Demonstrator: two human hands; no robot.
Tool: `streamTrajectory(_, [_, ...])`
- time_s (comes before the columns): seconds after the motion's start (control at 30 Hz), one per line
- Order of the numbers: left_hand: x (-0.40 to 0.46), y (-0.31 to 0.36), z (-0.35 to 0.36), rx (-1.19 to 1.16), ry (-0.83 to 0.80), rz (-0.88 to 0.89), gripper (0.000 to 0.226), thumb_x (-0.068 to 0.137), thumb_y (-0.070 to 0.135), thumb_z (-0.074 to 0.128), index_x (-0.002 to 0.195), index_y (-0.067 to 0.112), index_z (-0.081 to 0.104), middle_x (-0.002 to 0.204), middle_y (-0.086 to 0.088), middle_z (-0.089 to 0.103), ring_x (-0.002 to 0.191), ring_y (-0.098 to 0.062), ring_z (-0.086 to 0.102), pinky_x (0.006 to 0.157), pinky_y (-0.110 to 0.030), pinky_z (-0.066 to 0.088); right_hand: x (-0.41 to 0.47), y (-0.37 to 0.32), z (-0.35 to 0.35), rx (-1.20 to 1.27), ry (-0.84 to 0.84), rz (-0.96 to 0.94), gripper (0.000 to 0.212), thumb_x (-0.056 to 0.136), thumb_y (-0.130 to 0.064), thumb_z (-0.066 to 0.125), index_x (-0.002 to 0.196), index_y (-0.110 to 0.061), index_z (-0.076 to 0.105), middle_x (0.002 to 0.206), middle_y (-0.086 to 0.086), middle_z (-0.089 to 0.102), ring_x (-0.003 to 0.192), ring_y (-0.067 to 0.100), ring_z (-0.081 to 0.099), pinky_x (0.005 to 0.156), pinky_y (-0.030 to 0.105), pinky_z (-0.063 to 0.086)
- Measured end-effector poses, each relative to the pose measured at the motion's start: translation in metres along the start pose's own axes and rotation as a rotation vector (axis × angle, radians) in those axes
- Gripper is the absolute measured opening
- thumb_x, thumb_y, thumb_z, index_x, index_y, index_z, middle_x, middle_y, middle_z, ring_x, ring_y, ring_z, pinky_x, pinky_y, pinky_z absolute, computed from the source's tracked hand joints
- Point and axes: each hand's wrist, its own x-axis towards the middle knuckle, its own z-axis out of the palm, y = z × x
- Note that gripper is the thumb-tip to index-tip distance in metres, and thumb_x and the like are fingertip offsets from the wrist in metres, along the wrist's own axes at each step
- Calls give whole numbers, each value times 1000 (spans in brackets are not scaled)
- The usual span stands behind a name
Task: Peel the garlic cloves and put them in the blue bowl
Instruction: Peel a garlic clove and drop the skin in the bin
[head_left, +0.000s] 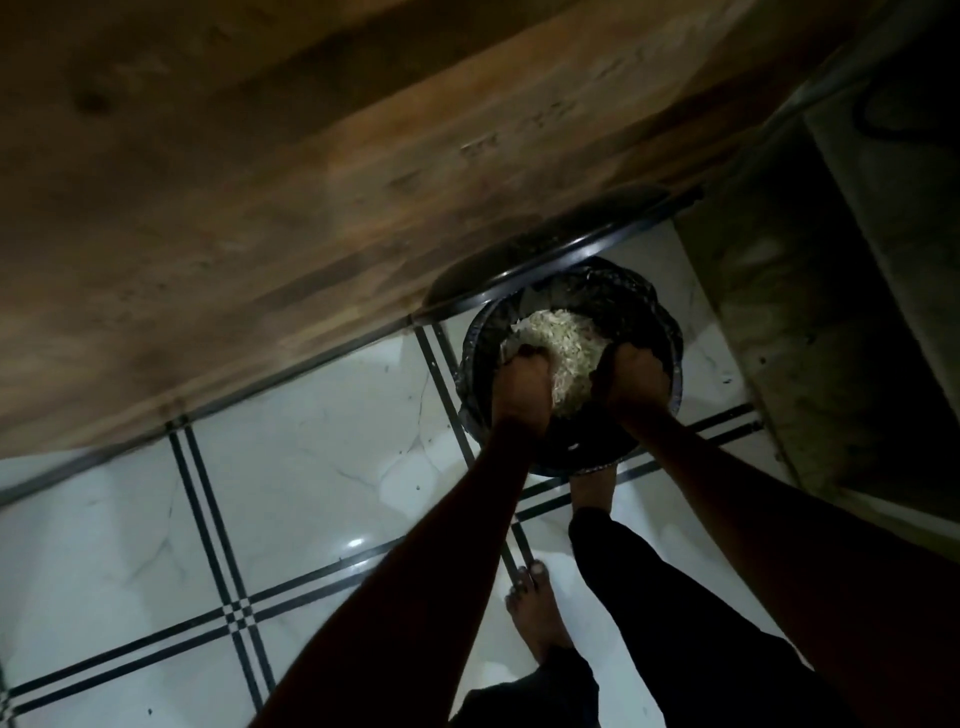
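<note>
I look down in dim light at a round bin (475, 345) lined with a black bag, standing on the floor. Over its opening my left hand (522, 387) and my right hand (636, 376) cup a pale heap of garlic peels (558, 340) between them, fingers curled down around its sides. Some loose flakes lie on the bag inside the bin. No garlic cloves and no blue bowl are in view.
The bin's dark lid (524, 260) stands up against a wooden cabinet front (260, 208). White floor tiles with black lines (311, 467) spread to the left. A grey stone block (805, 322) rises on the right. My bare foot (535, 613) stands just before the bin.
</note>
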Motion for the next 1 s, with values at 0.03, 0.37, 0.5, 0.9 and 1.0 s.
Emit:
streamTrajectory(0.03, [0, 2, -2, 20, -24, -3, 29, 104, 6, 39, 123, 6, 61, 122, -14, 67, 110, -29, 66, 94, -38, 53, 0, 0, 0, 23, 4, -26, 26, 87, -15, 66, 109, -1, 67, 110, 26, 68, 103, 41, 66, 87, 46, 56])
streamTrajectory(0.37, [-80, 61, -89, -182, 125, 86, 24, 94, 7, 57, 104, 12, 79, 105, -7, 77, 98, -24, 71, 91, -32, 53, -79, -4, -98, 256, 191, -110, 15, 86, 2, 69, 74, 12, 66, 76, 28, 68, 71, 40, 68, 64, 43, 55])
streamTrajectory(0.5, [-159, 113, -153, -436, 155, 174, 16, 93, 11, 65, 101, 13, 79, 100, 0, 77, 94, -12, 71, 88, -26, 54, -155, 12, -172, 615, 65, 13, 24, 96, -25, 65, 78, -10, 70, 84, 16, 73, 83, 30, 68, 79, 38, 56])
streamTrajectory(0.9, [-414, 348, -270, -925, -123, 501, 17, 98, 13, 62, 102, 20, 77, 98, -1, 77, 92, -17, 72, 79, -30, 59, -453, 84, -442, 1111, 513, -161, 17, 99, -17, 62, 92, -12, 77, 79, 1, 76, 73, 13, 72, 65, 17, 55])
streamTrajectory(1.0, [-479, 414, -262, -957, -227, 591, 18, 98, 8, 60, 102, 14, 77, 94, -3, 77, 85, -13, 71, 72, -22, 56, -516, 136, -484, 1118, 633, -147, 18, 100, -17, 60, 95, -16, 77, 80, 0, 76, 76, 16, 73, 71, 28, 59])
